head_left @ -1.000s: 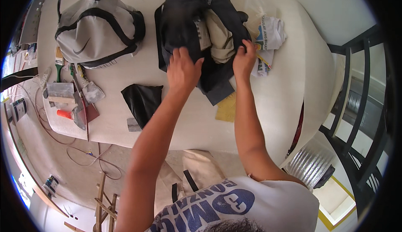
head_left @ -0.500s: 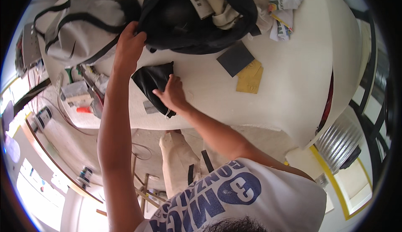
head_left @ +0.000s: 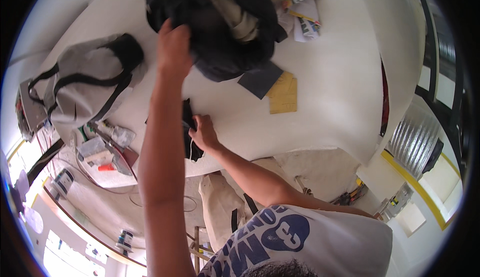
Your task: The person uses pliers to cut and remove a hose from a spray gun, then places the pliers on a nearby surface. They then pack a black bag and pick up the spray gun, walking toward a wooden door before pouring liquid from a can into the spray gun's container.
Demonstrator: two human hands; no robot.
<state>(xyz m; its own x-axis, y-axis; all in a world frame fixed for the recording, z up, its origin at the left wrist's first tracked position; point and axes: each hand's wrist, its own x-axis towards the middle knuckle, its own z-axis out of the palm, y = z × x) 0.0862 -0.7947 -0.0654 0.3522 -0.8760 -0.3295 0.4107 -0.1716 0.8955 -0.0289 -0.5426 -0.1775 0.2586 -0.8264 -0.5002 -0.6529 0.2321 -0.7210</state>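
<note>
Black pouch (head_left: 187,114) is near the close edge of the white surface (head_left: 330,102), grasped at its right side between the thumb and fingers of the right hand (head_left: 204,133). The left forearm (head_left: 165,127) hides much of it, the blurred left hand (head_left: 175,49) clutching the black bag (head_left: 232,52) beyond, with a grey bag (head_left: 90,94) leftward and yellow sheets (head_left: 284,97) rightward. Its visible strip runs lengthwise away from the person, white cord (head_left: 192,152) at the near end

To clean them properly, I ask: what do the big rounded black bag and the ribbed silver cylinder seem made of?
Bag: probably matte fabric, since it slumps in soft folds. Cylinder: shiny foil or metal, perhaps, given its bright streaked reflections.
</note>
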